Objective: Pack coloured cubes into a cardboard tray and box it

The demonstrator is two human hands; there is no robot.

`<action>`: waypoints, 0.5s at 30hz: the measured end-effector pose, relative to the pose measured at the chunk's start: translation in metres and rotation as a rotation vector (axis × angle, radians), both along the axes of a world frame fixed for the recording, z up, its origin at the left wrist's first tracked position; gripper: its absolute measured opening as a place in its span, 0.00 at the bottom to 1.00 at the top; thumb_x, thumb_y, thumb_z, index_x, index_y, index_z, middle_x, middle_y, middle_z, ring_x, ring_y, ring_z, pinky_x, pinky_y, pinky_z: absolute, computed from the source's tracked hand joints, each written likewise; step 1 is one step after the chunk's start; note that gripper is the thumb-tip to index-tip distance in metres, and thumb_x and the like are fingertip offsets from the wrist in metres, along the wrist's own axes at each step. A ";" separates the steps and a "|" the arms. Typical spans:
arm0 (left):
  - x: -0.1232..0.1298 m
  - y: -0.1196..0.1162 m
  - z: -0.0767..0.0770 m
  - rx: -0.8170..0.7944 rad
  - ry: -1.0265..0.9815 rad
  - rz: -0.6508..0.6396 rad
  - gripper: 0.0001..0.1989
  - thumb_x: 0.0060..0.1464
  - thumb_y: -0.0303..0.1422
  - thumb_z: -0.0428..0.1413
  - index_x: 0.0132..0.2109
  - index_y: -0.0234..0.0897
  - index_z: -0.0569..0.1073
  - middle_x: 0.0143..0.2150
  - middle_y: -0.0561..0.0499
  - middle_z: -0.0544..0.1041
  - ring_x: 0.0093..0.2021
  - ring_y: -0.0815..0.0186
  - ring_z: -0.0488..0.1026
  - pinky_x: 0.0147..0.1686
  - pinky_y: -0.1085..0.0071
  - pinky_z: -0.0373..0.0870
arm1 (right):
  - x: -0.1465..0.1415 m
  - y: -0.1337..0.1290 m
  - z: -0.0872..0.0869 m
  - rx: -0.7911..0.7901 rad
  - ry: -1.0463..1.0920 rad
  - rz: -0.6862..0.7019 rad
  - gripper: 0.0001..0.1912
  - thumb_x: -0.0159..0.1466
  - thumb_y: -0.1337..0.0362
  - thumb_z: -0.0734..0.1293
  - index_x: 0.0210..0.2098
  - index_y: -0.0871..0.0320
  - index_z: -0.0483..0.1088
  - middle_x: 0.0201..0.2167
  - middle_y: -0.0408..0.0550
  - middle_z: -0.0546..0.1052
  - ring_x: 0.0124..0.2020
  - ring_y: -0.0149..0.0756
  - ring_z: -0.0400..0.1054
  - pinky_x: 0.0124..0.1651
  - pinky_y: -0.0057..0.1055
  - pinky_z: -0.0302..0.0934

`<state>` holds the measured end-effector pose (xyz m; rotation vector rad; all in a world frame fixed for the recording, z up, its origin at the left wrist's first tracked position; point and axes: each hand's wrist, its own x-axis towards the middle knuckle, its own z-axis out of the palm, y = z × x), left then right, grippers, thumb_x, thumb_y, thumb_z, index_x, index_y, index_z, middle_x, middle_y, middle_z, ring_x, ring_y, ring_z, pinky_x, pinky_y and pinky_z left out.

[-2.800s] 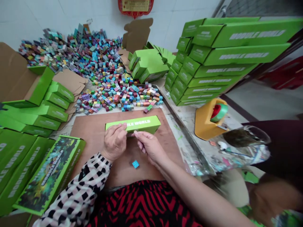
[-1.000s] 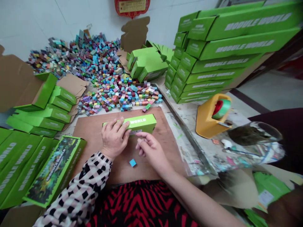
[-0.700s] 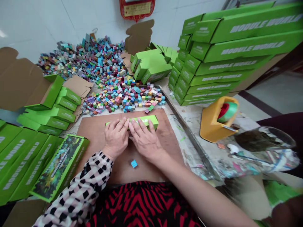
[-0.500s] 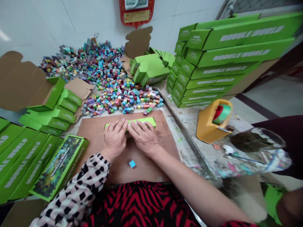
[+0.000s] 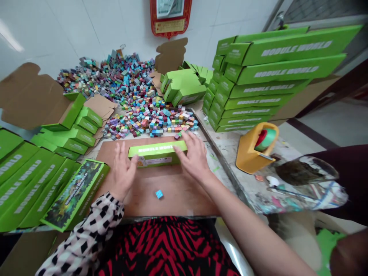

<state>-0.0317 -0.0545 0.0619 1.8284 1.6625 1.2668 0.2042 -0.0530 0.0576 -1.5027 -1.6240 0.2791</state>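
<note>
A long green box (image 5: 156, 155) marked "MODULE WORLD" stands on its long side on the brown board (image 5: 172, 188), with a white label facing me. My left hand (image 5: 124, 168) is open at the box's left end, fingers pointing up and thumb close to the corner. My right hand (image 5: 194, 155) is open at the right end, thumb against the box's near face and fingers stretched out past its end. Whether either palm presses on the box I cannot tell. A small blue cube (image 5: 159, 194) lies on the board between my forearms.
A heap of small colourful cubes (image 5: 135, 92) spreads behind the board. Green boxes (image 5: 258, 84) are stacked at the right, behind a yellow tape dispenser (image 5: 250, 157). More boxes (image 5: 31, 180) stand at the left, below an open carton (image 5: 43, 99). A metal edge (image 5: 221, 157) borders the board's right side.
Both hands have come off the box's top and moved apart to its two ends, uncovering its lettering and label. The view has shifted slightly.
</note>
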 end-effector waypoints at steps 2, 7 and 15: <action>0.003 0.001 -0.010 -0.189 -0.437 0.014 0.26 0.59 0.48 0.48 0.58 0.39 0.68 0.64 0.43 0.64 0.67 0.54 0.54 0.65 0.54 0.49 | 0.003 0.002 -0.008 -0.139 0.348 -0.029 0.28 0.64 0.43 0.56 0.53 0.55 0.66 0.52 0.54 0.71 0.55 0.48 0.61 0.57 0.48 0.54; 0.005 -0.017 -0.033 -0.262 -0.898 -0.050 0.19 0.56 0.41 0.54 0.52 0.40 0.69 0.57 0.48 0.71 0.61 0.59 0.65 0.61 0.60 0.60 | -0.005 -0.022 -0.028 -0.121 0.621 0.031 0.19 0.65 0.47 0.58 0.43 0.55 0.66 0.47 0.50 0.73 0.55 0.44 0.64 0.58 0.44 0.57; -0.038 -0.053 -0.039 -0.416 -0.468 -0.296 0.28 0.54 0.32 0.51 0.63 0.39 0.62 0.68 0.47 0.57 0.68 0.57 0.52 0.66 0.57 0.51 | 0.031 -0.066 -0.045 -0.098 0.074 0.400 0.21 0.69 0.62 0.56 0.61 0.52 0.58 0.64 0.51 0.60 0.68 0.41 0.45 0.66 0.50 0.46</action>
